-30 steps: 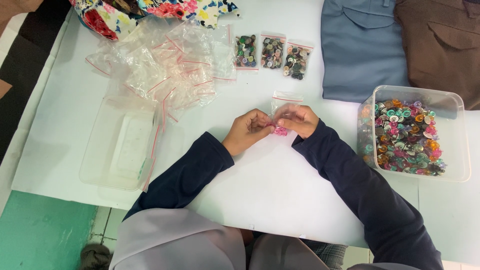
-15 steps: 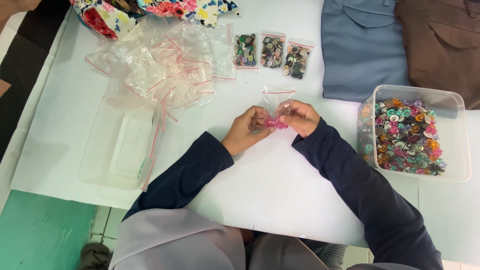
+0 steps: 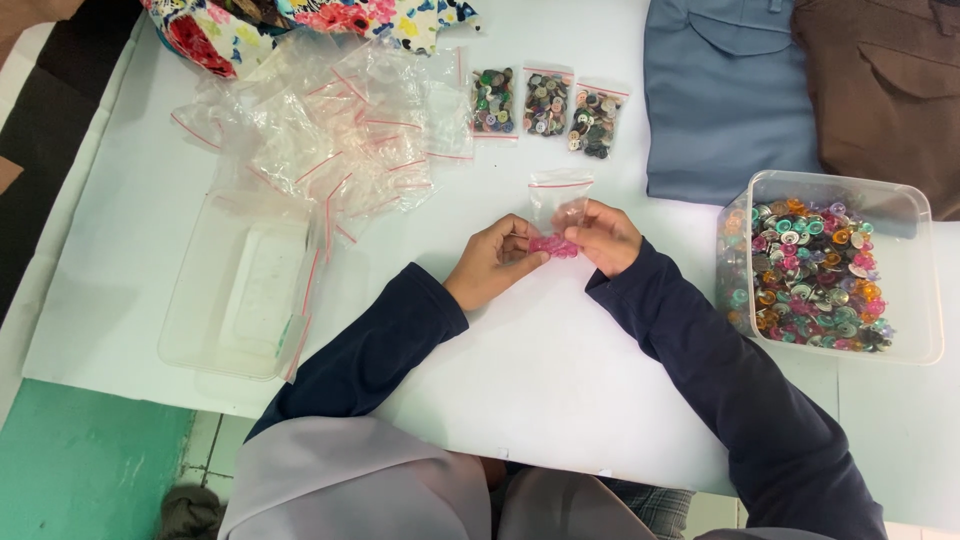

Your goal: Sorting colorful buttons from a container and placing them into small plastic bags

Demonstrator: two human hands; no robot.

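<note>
Over the middle of the white table (image 3: 560,380), my left hand (image 3: 492,262) and my right hand (image 3: 603,235) both pinch a small clear zip bag (image 3: 558,198) with a red seal strip. A cluster of pink buttons (image 3: 553,246) sits in the bag's bottom, between my fingertips. The bag's top points away from me. Both sleeves are dark blue.
A clear tub (image 3: 905,205) of mixed coloured buttons stands at the right. Three filled button bags (image 3: 545,104) lie beyond my hands. A heap of empty zip bags (image 3: 330,130) and a clear lid (image 3: 240,290) lie at the left. Blue (image 3: 725,95) and brown (image 3: 885,80) folded garments lie far right.
The small bag has been lifted and stretched upward between my hands, and the pink buttons have settled at its bottom. My hands stay in the same spot.
</note>
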